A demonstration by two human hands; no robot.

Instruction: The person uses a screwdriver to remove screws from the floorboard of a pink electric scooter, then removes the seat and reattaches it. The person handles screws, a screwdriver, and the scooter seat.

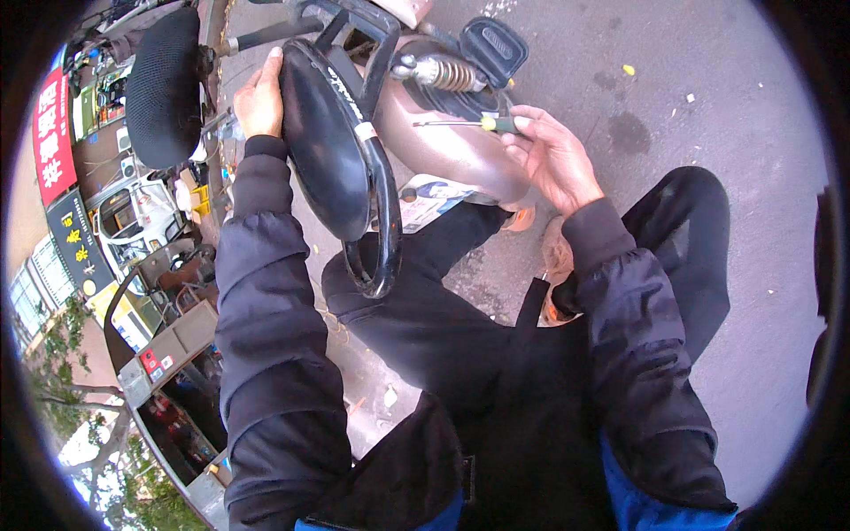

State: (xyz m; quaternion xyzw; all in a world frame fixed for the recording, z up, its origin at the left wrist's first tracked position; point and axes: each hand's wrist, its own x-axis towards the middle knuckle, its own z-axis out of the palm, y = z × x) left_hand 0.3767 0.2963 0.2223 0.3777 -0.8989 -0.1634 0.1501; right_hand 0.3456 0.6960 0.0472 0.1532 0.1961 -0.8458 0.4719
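Note:
In my right hand (558,155) is a screwdriver (447,123) with a green and yellow handle, its metal shaft pointing left. It is held over the pale pink bodywork (434,146) of a scooter, and the tip appears clear of any screw. My left hand (259,99) lies along the far left side of the scooter's black seat (323,142), with its fingers stretched out and partly hidden. A black tubular grab rail (387,239) curves round the seat's near end. Beyond my right hand are a coil-spring shock absorber (452,76) and a black footrest (494,51).
A plate (434,200) sits below the bodywork, close to my bent knee. Another seat with a black mesh cover (164,88) stands at the left. Behind it are a white vehicle (142,212), an open cart (181,350) and shop signs. Grey pavement (753,133) lies at the right.

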